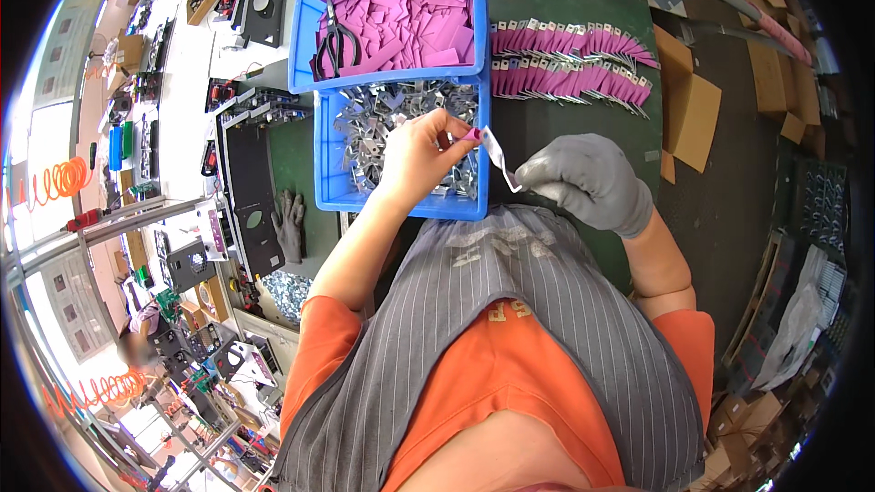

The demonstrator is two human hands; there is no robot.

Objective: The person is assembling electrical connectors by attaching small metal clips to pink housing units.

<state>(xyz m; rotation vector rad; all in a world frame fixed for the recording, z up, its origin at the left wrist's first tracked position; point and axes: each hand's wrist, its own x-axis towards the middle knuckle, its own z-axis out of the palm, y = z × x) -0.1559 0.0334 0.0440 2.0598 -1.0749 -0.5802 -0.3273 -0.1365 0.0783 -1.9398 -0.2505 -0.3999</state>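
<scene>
Head view: both hands work one metal clip [499, 157] over the blue bin [397, 202].
Left hand [421, 150] fingers pinch a pink tab; gloved right hand [583, 178] grasps the clip, steadying it.

Green worktable [565, 0], cardboard boxes [688, 109], perhaps concrete floor [729, 210]

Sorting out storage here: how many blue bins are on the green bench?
2. One blue bin at the far end holds pink pieces and black pliers; the nearer blue bin, touching it, holds metal clips. Others may sit out of view.
</scene>
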